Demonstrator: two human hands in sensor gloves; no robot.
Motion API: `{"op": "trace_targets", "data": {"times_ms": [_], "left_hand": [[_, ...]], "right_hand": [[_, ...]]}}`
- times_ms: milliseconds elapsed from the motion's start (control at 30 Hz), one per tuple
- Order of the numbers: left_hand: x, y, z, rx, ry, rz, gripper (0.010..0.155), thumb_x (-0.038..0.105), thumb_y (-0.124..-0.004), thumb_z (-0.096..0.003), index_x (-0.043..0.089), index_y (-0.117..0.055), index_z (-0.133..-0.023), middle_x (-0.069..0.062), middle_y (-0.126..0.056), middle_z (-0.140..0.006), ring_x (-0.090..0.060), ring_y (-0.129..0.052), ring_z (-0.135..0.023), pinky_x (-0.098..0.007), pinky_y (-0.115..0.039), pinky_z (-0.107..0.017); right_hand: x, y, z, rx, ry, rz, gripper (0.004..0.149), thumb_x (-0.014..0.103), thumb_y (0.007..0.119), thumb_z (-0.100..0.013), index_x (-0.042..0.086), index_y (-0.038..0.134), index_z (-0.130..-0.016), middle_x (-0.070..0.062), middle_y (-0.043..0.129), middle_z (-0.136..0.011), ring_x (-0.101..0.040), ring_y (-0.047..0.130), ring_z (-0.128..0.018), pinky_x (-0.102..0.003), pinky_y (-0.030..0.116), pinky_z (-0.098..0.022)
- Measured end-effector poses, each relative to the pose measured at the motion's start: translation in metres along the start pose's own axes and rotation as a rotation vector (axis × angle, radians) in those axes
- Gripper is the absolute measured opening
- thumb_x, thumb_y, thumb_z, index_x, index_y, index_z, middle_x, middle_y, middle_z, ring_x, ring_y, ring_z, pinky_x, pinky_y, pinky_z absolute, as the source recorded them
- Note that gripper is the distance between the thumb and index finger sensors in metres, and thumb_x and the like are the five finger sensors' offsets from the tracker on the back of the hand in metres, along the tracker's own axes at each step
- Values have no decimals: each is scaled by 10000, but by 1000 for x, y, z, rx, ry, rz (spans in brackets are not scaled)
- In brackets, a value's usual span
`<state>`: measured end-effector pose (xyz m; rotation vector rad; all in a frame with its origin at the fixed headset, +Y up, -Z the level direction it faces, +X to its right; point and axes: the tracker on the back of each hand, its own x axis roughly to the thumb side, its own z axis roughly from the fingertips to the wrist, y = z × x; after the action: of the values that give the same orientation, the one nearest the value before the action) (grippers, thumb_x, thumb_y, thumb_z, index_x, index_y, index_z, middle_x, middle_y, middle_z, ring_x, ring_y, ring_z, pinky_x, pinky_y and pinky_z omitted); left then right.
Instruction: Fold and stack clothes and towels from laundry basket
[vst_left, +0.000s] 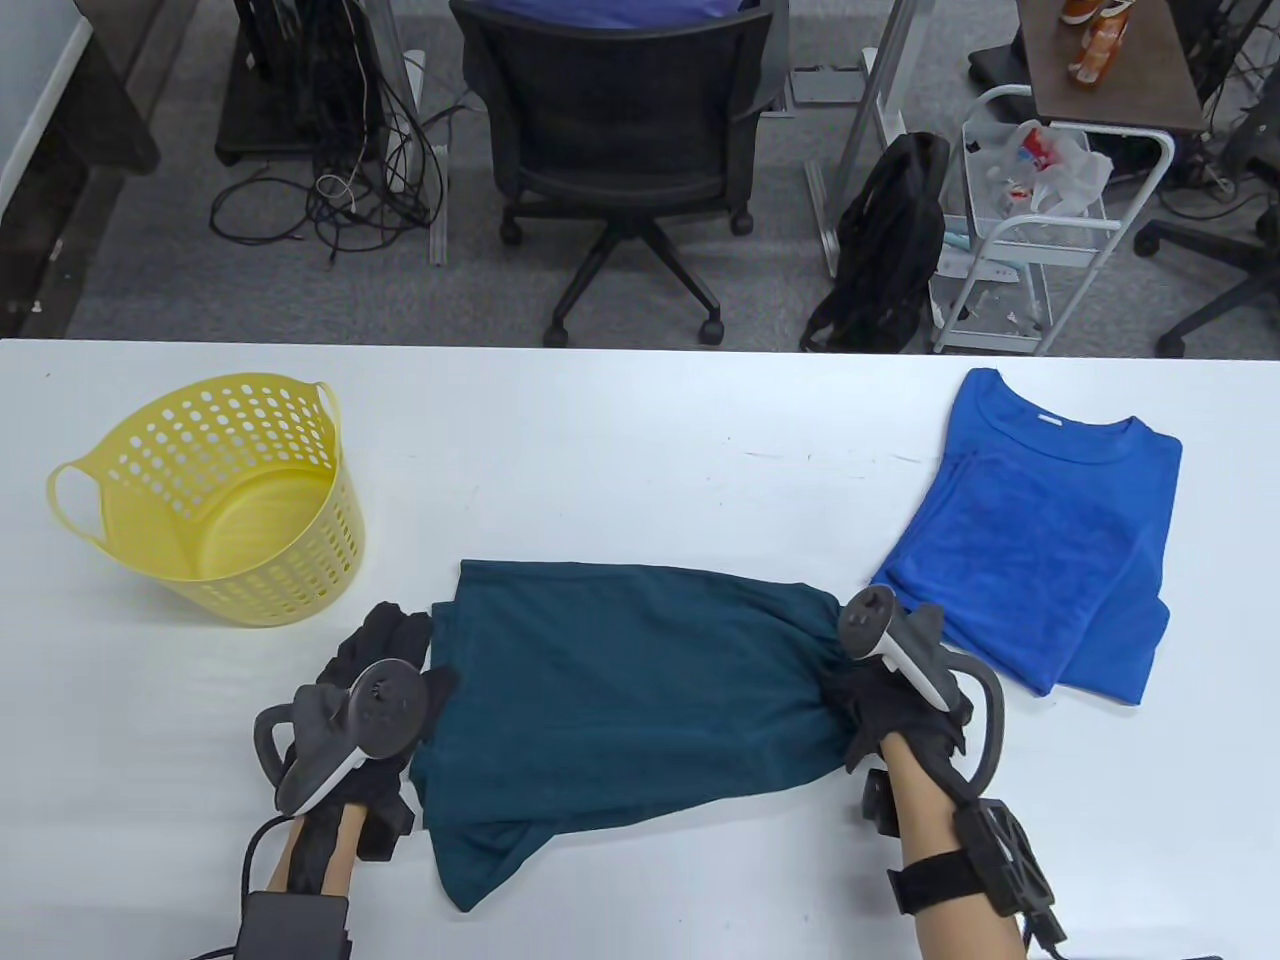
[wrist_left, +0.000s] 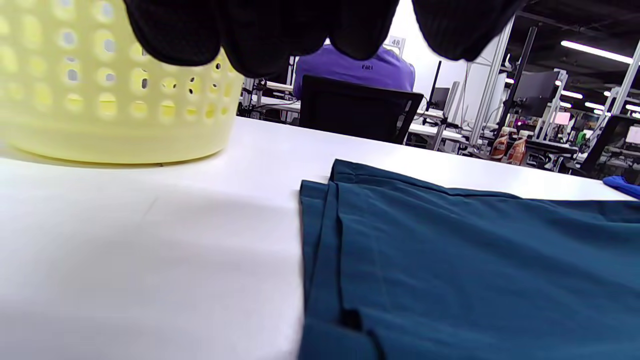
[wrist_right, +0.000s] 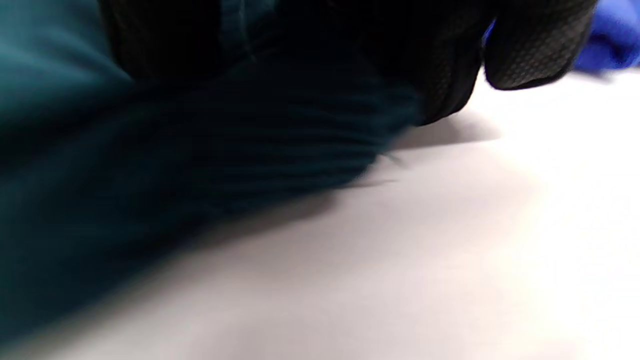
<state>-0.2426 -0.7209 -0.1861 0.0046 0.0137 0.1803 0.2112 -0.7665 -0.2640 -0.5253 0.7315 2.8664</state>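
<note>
A dark teal garment (vst_left: 620, 690) lies partly folded on the white table (vst_left: 640, 440), in layers at its left edge (wrist_left: 450, 260). My left hand (vst_left: 400, 640) rests at that left edge, fingers (wrist_left: 260, 35) spread above the table and holding nothing. My right hand (vst_left: 860, 700) grips the garment's right end, which is bunched up; in the right wrist view its fingers (wrist_right: 535, 55) wrap around the teal cloth (wrist_right: 150, 165). A folded blue shirt (vst_left: 1040, 540) lies at the right. The yellow laundry basket (vst_left: 220, 500) stands at the left and looks empty.
The basket (wrist_left: 100, 100) stands just beyond my left hand. The blue shirt (wrist_right: 610, 45) lies close beyond my right hand. An office chair (vst_left: 620, 130), a backpack (vst_left: 885, 250) and a wire cart (vst_left: 1030, 230) stand past the table's far edge.
</note>
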Motion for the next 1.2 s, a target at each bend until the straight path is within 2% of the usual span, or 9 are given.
{"op": "trace_targets", "data": {"times_ms": [200, 367, 533, 700, 767, 833, 933, 1067, 1200], "left_hand": [[-12, -10, 6, 33, -14, 24, 691, 541, -730, -555, 187, -617, -1137, -204, -601, -1212, -414, -760, -1040, -601, -719, -710], [-22, -13, 13, 38, -22, 20, 688, 540, -732, -553, 187, -627, -1134, -200, -605, -1212, -419, -755, -1043, -607, -716, -710], [-27, -15, 11, 10, -23, 74, 689, 543, -726, -554, 190, -621, -1136, -206, -584, -1221, -433, -728, -1058, -621, -702, -714], [-27, -16, 11, 0, -31, 77, 698, 546, -724, -552, 193, -611, -1143, -210, -578, -1225, -439, -720, -1063, -626, -697, -716], [-27, -16, 11, -4, -30, 74, 700, 544, -723, -556, 192, -600, -1148, -211, -576, -1226, -440, -718, -1064, -626, -696, -717], [-27, -18, 10, -12, -29, 74, 703, 544, -722, -556, 204, -586, -1156, -216, -571, -1228, -444, -715, -1066, -629, -695, -716], [-28, -20, 10, -26, -30, 70, 689, 542, -722, -557, 223, -591, -1154, -220, -567, -1230, -447, -713, -1066, -630, -694, -717], [-26, -22, 10, -45, -40, 58, 681, 542, -722, -557, 229, -599, -1150, -218, -565, -1232, -445, -711, -1069, -628, -694, -718], [-26, -23, 9, -55, -41, 44, 688, 543, -723, -554, 217, -603, -1148, -214, -565, -1232, -443, -711, -1069, -629, -696, -716]], "right_hand": [[13, 8, 5, -83, 122, -72, 945, 380, 937, -497, -242, 529, -1078, -252, 784, -853, -360, 869, -713, -668, 701, -595], [11, 19, 9, -99, 73, -159, 676, 313, 919, -531, -107, 646, -984, -107, 800, -712, -275, 846, -590, -667, 669, -599], [-18, 8, 23, -40, -166, -471, 512, 281, 898, -558, -9, 673, -916, -383, 636, -993, -563, 734, -817, -786, 577, -600], [-65, 3, 30, 141, -380, -888, 708, 255, 766, -636, -85, 364, -1109, -378, 676, -1003, -367, 941, -689, -545, 848, -517], [-80, 11, 26, 206, -498, -1034, 857, 249, 737, -653, 16, 91, -1165, -403, 621, -1041, -404, 917, -723, -547, 847, -516], [-91, 21, 20, 334, -649, -1149, 806, 312, 687, -686, 281, 12, -1125, -450, 446, -1124, -497, 805, -833, -572, 816, -540], [-93, 23, 16, 398, -687, -1111, 662, 318, 647, -696, 334, 175, -1159, -421, 277, -1172, -537, 698, -880, -588, 735, -598], [-80, 27, 15, 248, -640, -890, 586, 227, 728, -647, 185, 461, -1167, -354, 331, -1173, -407, 779, -774, -444, 784, -523], [-75, 12, 23, 116, -700, -880, 623, 212, 778, -613, 125, 485, -1157, -327, 395, -1170, -361, 820, -702, -382, 815, -448]]}}
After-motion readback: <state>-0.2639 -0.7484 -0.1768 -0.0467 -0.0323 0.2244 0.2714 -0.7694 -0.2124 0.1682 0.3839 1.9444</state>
